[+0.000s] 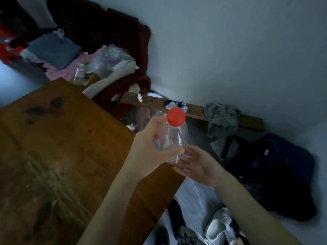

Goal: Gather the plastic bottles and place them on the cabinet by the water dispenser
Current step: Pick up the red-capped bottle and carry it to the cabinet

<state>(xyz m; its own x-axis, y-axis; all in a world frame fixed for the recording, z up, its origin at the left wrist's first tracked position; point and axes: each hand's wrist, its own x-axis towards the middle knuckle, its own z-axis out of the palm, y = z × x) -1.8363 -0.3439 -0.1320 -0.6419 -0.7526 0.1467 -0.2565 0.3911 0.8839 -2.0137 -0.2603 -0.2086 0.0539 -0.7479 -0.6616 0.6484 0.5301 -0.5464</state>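
The person's left hand [150, 147] grips a clear plastic bottle [174, 138] around its body, thumb curled across the lower part, holding it upright over the far corner of a worn wooden table [62, 147]. The bottle's red cap [176, 116] points up toward the camera. The fingers on the far side of the bottle are hidden, and the bottle's base is hard to separate from the hands because the plastic is transparent and the picture is dim.

The right hand [196, 163] lies just beside and below the bottle with palm up and fingers straight and relaxed, holding nothing; whether its fingertips touch the bottle's base cannot be told.

Beyond the table stands a dark wooden chair [123, 50] heaped with folded cloth, crumpled clear plastic [109, 61] and papers; something like a second clear bottle [79, 73] lies at the edge of the heap, too blurred to be sure. A wooden plank [194, 112] runs along the wall with a grey rag [221, 119] draped on it. Dark clothing [283, 174] lies on the floor at right, its shape lost in shadow. Pale bundled cloth [219, 225] is cut off by the bottom edge.
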